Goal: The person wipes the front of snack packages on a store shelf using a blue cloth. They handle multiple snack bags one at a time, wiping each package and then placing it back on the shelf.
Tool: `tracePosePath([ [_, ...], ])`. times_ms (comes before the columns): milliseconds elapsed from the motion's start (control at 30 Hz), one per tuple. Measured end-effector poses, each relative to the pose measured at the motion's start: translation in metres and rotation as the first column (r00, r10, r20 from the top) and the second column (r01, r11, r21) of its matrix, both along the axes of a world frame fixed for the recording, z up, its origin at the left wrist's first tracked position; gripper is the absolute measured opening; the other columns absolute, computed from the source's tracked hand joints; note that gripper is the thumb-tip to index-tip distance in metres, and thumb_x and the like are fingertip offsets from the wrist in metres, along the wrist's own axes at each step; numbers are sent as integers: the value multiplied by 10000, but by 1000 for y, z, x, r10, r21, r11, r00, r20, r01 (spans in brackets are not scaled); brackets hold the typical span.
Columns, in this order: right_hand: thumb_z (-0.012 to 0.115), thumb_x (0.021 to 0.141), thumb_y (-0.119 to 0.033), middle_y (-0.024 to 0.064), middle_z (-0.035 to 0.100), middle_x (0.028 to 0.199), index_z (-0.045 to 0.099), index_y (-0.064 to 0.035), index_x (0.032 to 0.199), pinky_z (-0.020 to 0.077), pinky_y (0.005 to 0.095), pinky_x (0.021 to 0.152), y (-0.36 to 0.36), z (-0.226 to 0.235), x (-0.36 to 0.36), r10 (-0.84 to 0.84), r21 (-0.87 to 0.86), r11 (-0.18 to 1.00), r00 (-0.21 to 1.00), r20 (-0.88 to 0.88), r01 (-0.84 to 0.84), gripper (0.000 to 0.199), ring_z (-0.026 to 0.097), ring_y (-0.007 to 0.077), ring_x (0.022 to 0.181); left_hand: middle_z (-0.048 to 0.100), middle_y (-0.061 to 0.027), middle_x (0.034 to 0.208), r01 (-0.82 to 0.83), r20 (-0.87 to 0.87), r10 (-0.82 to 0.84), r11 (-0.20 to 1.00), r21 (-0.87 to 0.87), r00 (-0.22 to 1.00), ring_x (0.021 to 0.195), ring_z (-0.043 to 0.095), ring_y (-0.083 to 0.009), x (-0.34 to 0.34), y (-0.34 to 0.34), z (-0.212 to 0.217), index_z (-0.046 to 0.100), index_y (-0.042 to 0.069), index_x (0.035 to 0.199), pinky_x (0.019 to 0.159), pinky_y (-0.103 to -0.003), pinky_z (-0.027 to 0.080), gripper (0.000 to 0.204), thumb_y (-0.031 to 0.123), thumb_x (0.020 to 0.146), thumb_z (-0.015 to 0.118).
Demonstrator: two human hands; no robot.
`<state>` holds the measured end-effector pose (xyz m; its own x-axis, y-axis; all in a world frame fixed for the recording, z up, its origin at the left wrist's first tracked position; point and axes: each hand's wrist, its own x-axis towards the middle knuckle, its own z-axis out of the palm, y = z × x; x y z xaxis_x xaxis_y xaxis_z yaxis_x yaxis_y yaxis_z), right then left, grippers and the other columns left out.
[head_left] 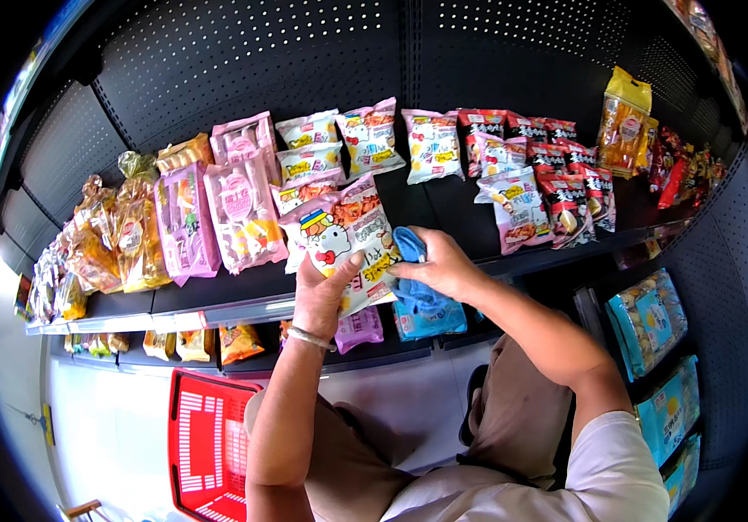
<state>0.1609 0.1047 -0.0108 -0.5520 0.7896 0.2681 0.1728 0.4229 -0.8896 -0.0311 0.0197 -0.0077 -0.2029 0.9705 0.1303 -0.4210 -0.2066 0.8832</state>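
Note:
In my left hand [322, 296], a pink and white snack bag [352, 239] with a cartoon cat on it is gripped by its lower left side, held up in front of the shelf edge. My right hand [439, 265] is closed on a blue cloth [410, 248], which hangs below the fingers against the bag's right side. Behind them on the black shelf [430, 213] stand similar bags, such as one cartoon snack bag [434, 146] upright at the back and another [517, 209] to the right.
Pink bread packs [243, 213] and brown bread bags [139, 235] line the shelf's left. Red snack bags [570, 209] and a yellow pack [624, 122] stand right. A red basket [208, 439] is on the floor at left. Blue packs [652, 322] sit at lower right.

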Motion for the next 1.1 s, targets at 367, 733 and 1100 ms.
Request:
tracePosePath([
  [367,458,1039,-407,105,640,955,470,-28,1393,513,308,711,13,5,-6,-141,35,986,928,-345,163,519,631,155,841,683,-91,1133,19,-12,-22,979,-202,1000,983,683,-198,20,-4,-28,568,19,1228,855,-346,561,354,68,900,693],
  [733,445,998,-365,107,325,1569,329,-92,1511,132,487,1192,-51,5,-44,111,619,763,981,159,-187,592,271,289,1466,588,-98,1318,-93,-283,121,990,109,951,1185,580,-234,25,4,-63,463,30,1368,998,-356,469,484,72,914,623],
  [1100,428,1014,-378,128,300,1579,305,-57,1517,197,492,1172,-29,-8,-32,-100,705,704,971,216,-85,609,300,325,1443,639,-88,1172,43,117,-27,991,-129,993,1064,618,-167,18,-17,-21,563,9,1214,915,-316,499,325,10,890,598],
])
